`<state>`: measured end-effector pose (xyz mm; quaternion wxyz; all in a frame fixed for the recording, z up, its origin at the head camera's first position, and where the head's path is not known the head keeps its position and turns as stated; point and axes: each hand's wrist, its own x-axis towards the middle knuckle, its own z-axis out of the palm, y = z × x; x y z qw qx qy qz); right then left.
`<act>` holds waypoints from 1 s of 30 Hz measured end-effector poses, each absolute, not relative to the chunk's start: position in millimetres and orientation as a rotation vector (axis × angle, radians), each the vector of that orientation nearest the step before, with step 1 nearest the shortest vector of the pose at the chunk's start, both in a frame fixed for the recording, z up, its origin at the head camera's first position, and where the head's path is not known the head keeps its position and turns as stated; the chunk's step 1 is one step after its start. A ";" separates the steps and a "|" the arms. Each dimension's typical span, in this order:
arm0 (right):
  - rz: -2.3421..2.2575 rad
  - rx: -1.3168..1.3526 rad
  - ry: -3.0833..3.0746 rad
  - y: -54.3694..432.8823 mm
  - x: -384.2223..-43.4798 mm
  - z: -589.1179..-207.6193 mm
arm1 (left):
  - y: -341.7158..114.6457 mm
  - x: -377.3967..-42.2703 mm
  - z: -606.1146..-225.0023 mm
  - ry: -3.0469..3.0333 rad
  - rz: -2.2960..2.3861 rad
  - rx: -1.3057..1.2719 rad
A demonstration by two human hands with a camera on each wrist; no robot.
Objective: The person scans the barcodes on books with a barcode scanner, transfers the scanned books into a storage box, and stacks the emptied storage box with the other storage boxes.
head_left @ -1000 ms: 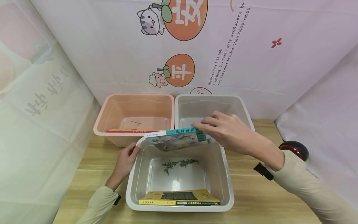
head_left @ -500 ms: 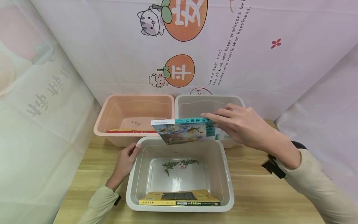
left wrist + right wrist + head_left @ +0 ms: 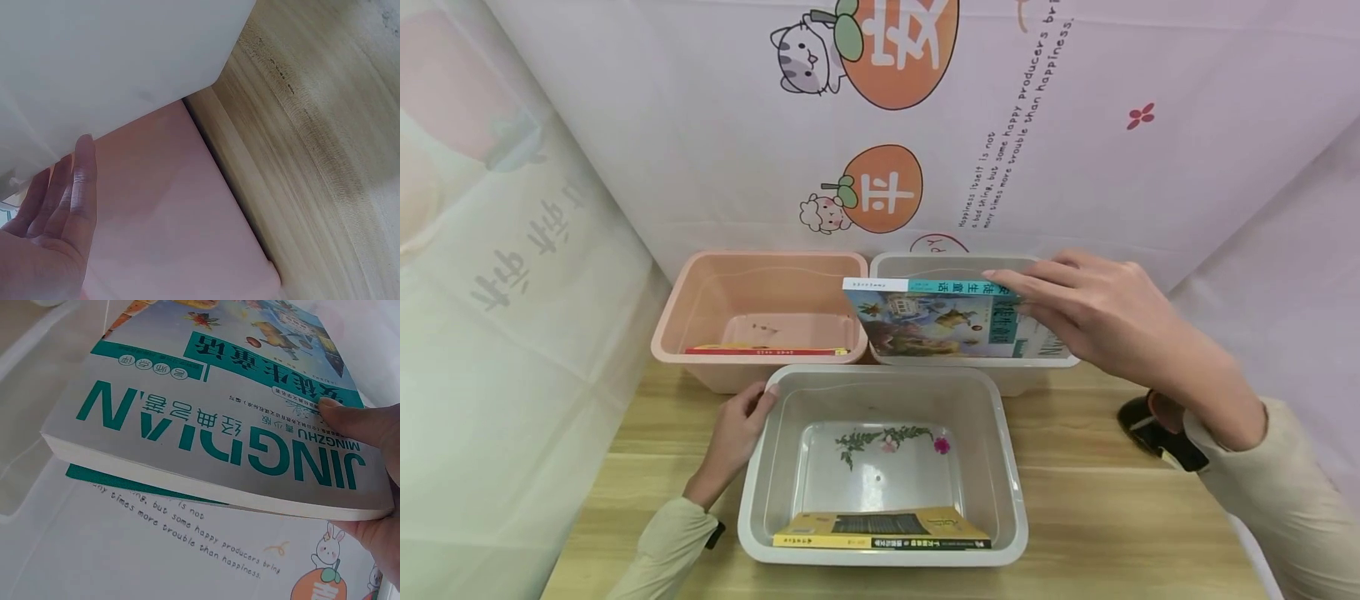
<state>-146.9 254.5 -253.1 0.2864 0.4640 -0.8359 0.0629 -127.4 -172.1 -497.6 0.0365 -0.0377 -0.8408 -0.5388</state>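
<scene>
My right hand pinches a paperback book at its right end, thumb on one cover. The book, with a teal-and-white spine and a painted cover, is held spine up, partly over the back right grey bin. In the right wrist view the book's white and teal cover fills the upper part, the thumb pressing on it. My left hand grips the far left corner of the front grey bin. Its fingers lie against the outer wall in the left wrist view.
A yellow-and-black book stands at the near side inside the front bin, which has a flower print on its floor. Back left, a pink bin holds a red-spined book. All bins sit on a wooden table before a printed cloth.
The right hand has carried the teal-spined book back and to the right, from above the front bin toward the back right bin. The left hand has stayed on the front bin's corner.
</scene>
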 end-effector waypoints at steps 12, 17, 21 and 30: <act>0.098 1.137 -2.303 279.3 -145.9 -235.8 | -173.4 -127.1 -497.9 -2.574 -1.658 -0.120; 0.048 1.051 -2.332 293.4 -144.9 -229.9 | -173.2 -126.4 -496.6 -2.568 -1.684 -0.121; 0.003 0.992 -2.331 303.5 -145.6 -228.5 | -173.1 -126.1 -495.9 -2.570 -1.669 -0.116; -0.086 0.810 -2.387 327.5 -148.0 -230.7 | -172.2 -125.6 -496.0 -2.575 -1.660 -0.125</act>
